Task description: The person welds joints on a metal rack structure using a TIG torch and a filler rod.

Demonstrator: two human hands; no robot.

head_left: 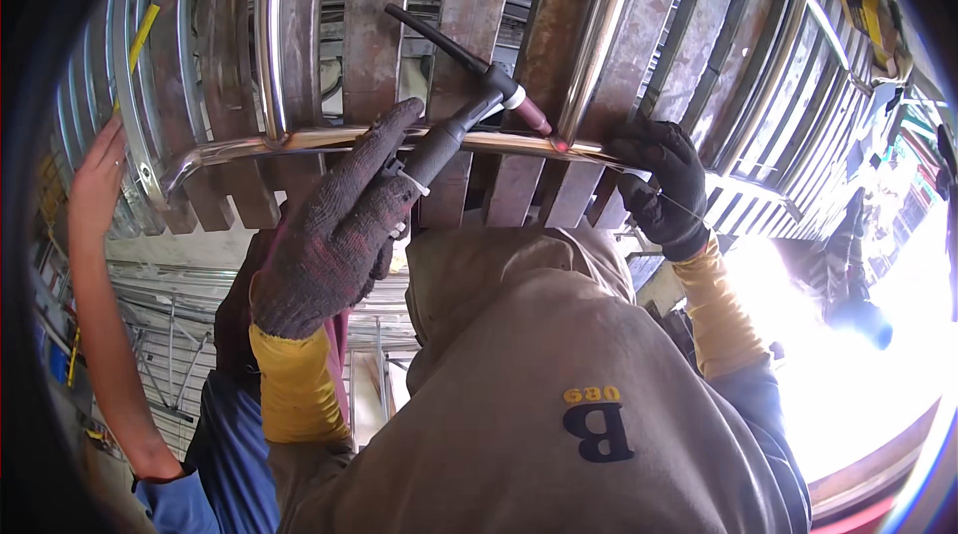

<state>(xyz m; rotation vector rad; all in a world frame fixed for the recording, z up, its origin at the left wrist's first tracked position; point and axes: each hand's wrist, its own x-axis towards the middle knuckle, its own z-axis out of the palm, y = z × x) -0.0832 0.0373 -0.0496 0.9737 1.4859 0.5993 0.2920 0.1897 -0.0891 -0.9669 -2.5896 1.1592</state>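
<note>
My left hand (324,245), in a dark knitted glove with a yellow cuff, is closed around the handle of a TIG welding torch (439,150). The torch has a long black back cap, and its reddish cup points down to the right. Just below the cup, a spot glows red where an upright polished tube meets a curved crosswise metal tube (489,142). Right of that joint, my right hand (664,185), also dark-gloved, rests against the crosswise tube. Its fingers are pinched on a thin filler rod (685,205), whose tip I cannot make out.
Flat brown metal slats (379,25) form the work surface, with gaps between them. At left a co-worker's bare arm (105,334) reaches up beside a yellow strip (145,35). Intense white light glares at the lower right. A grey-brown hooded garment (569,354) fills the lower middle.
</note>
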